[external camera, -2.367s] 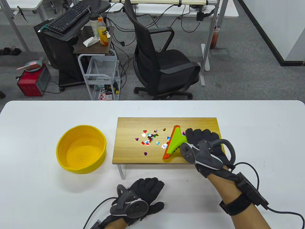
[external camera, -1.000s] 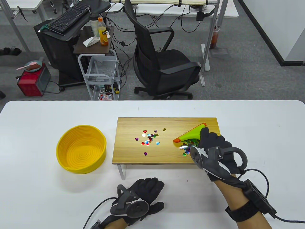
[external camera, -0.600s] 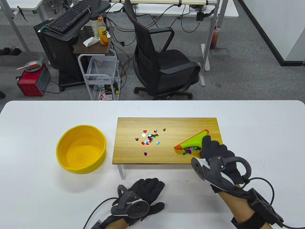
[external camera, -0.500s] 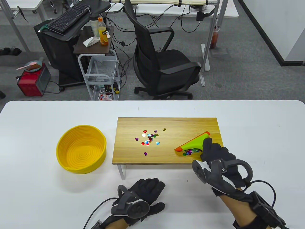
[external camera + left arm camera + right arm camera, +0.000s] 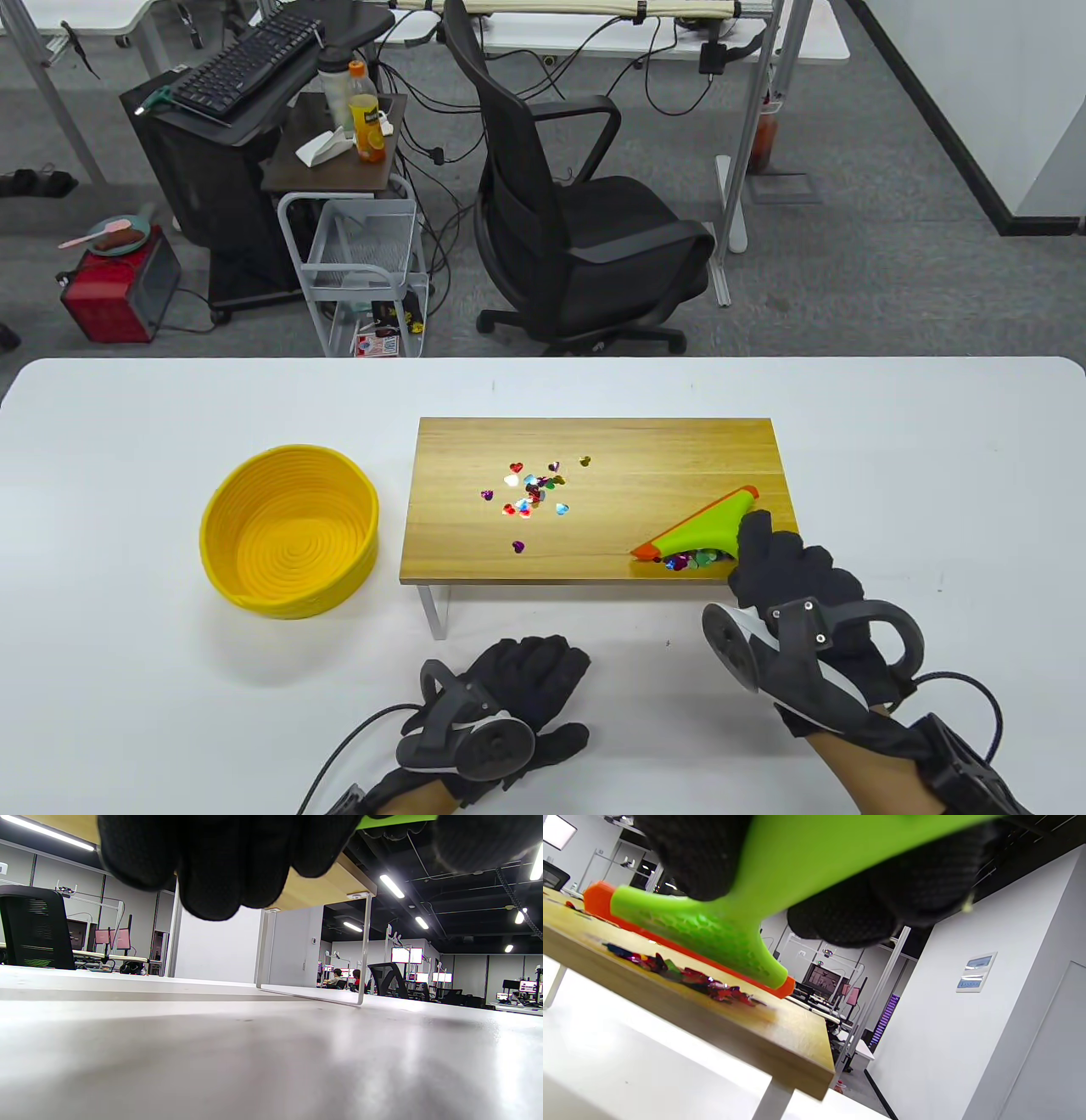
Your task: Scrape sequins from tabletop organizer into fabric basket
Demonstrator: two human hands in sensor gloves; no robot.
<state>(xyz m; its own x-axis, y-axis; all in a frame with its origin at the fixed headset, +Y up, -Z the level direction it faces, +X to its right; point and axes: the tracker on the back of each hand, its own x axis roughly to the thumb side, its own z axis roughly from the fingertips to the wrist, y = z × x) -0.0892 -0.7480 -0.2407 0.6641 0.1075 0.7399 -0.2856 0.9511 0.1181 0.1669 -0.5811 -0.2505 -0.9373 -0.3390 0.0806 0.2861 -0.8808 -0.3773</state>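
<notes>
My right hand (image 5: 789, 577) grips the handle of a green scraper with an orange blade (image 5: 696, 533), blade down on the wooden organizer (image 5: 594, 441). A heap of sequins (image 5: 697, 559) lies just in front of the blade, close to the organizer's near edge; in the right wrist view the heap (image 5: 687, 978) sits below the scraper (image 5: 721, 938). More sequins (image 5: 530, 497) lie scattered at the organizer's middle. The yellow fabric basket (image 5: 290, 528) stands on the table to the left. My left hand (image 5: 509, 705) rests flat on the white table, holding nothing.
The organizer stands on thin metal legs (image 5: 431, 609) above the white table (image 5: 127, 679); in the left wrist view the leg frame (image 5: 360, 955) shows ahead of my fingers (image 5: 212, 861). An office chair (image 5: 577, 212) and a cart stand beyond the table's far edge.
My right hand has turned the scraper and dragged it toward the organizer's near right edge, pulling a heap of sequins with it. My left hand and the basket have stayed put.
</notes>
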